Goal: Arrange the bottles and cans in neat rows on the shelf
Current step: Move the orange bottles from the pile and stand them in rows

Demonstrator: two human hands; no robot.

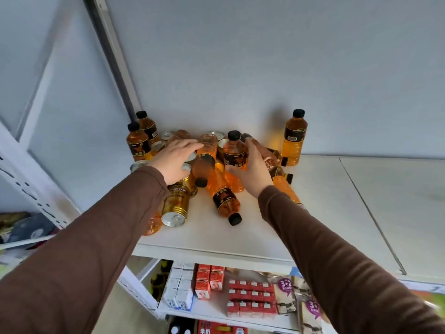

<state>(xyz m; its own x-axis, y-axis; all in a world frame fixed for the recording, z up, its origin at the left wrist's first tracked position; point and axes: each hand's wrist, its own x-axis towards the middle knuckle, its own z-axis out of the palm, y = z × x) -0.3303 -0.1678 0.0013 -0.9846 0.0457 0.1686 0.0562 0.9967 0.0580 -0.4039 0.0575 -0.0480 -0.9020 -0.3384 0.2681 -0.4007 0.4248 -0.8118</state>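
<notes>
Far left, two bottles (138, 141) already stand upright against the wall. The left hand (173, 162) hovers over the pile with its fingers (190, 143) spread and relaxed, holding nothing, and the lying bottle (204, 162) sits just right of those fingertips, long axis running toward the camera, cap nearest us. Gold cans (175, 205) lie below that wrist. The right hand (249, 172) is wrapped around an upright bottle (235, 151) mid-pile (probably next for a row). One more upright bottle (294, 138) stands well off right on the shelf (337, 213).
</notes>
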